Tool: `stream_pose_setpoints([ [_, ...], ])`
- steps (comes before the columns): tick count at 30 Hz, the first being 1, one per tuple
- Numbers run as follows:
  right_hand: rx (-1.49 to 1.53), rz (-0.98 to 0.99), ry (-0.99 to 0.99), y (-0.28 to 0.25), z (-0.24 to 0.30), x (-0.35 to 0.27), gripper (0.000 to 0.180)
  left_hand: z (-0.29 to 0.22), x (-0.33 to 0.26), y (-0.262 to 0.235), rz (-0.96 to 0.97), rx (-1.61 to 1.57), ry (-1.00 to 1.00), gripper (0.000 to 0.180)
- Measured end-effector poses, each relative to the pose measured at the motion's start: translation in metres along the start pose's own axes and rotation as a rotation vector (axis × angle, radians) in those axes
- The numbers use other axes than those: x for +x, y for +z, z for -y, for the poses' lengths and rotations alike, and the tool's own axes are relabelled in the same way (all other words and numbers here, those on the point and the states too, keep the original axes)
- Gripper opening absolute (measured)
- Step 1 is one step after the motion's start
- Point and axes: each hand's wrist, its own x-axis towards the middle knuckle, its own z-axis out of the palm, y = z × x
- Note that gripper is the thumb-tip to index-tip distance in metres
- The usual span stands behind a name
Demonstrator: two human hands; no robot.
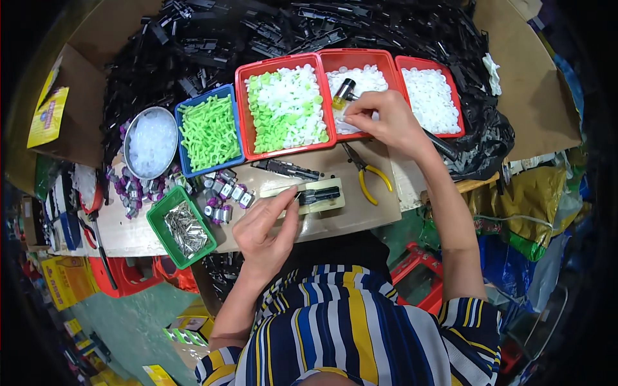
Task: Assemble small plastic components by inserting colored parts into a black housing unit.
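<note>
My left hand point(262, 233) is closed in a pinch at the left end of a black plastic part point(320, 194), which sits in a pale block-shaped holder point(333, 204) near the table's front edge. Whatever those fingertips pinch is too small to name. My right hand point(385, 119) reaches over the middle-right red bin point(394, 72), thumb and fingers closed together. I cannot make out what is between them. Just beyond its fingers, a small bottle with a black cap and yellow contents point(342, 95) leans in that bin, above small white pieces point(368, 78).
Other red bins hold green and white pieces point(286, 103) and white discs point(431, 100). A blue bin point(185, 149), a round bowl point(152, 143) and a green tray of metal pins point(205, 257) stand left. Yellow-handled pliers point(367, 183) lie right; black parts point(212, 45) are heaped behind.
</note>
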Motion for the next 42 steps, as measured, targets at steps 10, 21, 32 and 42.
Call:
stream_pose_setpoints([
  [10, 0.388, -0.175, 0.015, 0.048, 0.047, -0.057, 0.008, -0.016, 0.004, 0.025, -0.098, -0.175, -0.149, 0.032],
  [21, 0.421, -0.22, -0.039, 0.068, 0.073, -0.063, 0.005, -0.008, -0.005, 0.021, -0.111, -0.323, -0.3, 0.034],
  [32, 0.317, -0.301, -0.059, 0.08, 0.08, -0.063, 0.01, -0.002, -0.009, 0.017, -0.121, -0.43, -0.381, 0.034],
  [42, 0.02, -0.386, -0.301, 0.082, 0.078, -0.069, 0.011, -0.002, -0.012, 0.02, -0.084, -0.619, -0.478, 0.037],
])
